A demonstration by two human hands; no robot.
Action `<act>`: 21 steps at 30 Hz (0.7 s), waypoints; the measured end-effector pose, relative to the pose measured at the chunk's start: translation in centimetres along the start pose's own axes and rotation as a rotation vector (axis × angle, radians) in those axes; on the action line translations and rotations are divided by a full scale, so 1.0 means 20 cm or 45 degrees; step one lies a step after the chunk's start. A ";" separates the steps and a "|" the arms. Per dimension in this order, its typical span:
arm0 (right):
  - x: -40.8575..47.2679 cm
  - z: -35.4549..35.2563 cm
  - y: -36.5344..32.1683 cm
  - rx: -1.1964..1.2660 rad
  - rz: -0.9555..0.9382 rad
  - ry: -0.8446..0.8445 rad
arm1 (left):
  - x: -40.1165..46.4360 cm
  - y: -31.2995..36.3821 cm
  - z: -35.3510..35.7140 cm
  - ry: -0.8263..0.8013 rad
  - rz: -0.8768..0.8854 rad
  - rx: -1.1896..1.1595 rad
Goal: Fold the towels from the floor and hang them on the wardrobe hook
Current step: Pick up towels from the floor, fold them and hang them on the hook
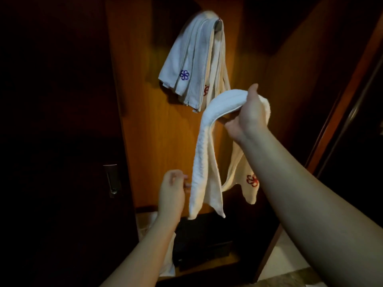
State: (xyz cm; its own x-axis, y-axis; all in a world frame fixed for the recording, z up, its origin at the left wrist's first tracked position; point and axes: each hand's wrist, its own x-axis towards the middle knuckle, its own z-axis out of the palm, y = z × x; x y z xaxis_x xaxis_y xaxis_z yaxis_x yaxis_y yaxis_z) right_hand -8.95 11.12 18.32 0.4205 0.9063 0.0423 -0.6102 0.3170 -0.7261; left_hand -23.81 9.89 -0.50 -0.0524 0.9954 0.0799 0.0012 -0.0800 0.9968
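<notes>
Dim room, lit mostly on the wooden wardrobe panel [165, 129] straight ahead; everything to the left is near black, w/ only a metal door handle [112, 179] catching light low on the dark door. Right side: another dark wood door or frame, angled, and pale floor tiles [290, 257] at bottom right.

I see my right hand [246, 114] raised in front of the panel, fingers curled round the middle of a white towel [205, 146]. The towel drapes over that hand in two hanging ends: a long one to the left, and a shorter one behind my forearm showing a red flower logo [252, 180]. My left hand [173, 189] is low, just beside the long end, fingers loosely bent; can't tell if fingertips touch the cloth, holding nothing as far as I see.

Up top, a hook [219, 23] carries folded towels [192, 65] already hung, the front one w/ a blue flower logo [184, 75].

Bottom of the wardrobe: a dark black box shape [207, 241], and more white cloth [169, 264] low by my left forearm.
</notes>
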 end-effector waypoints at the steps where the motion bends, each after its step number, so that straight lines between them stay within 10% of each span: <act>1: -0.01 0.03 0.01 -0.044 -0.007 -0.012 | -0.06 0.09 0.03 -0.095 0.099 -0.131; 10: -0.06 0.25 -0.02 -0.166 -0.025 -0.097 | -0.05 0.52 0.26 -0.532 0.186 -0.268; 21: 0.08 0.14 -0.22 -0.865 -0.310 -0.059 | 0.31 0.85 0.20 -0.268 0.367 -0.498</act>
State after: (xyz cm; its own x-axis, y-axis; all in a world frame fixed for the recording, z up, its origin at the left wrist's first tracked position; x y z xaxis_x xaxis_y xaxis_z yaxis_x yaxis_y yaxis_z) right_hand -7.40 12.03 23.43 0.4532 0.8478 0.2753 0.0560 0.2812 -0.9580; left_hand -20.15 14.96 17.05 0.0969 0.9160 0.3893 -0.3891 -0.3252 0.8619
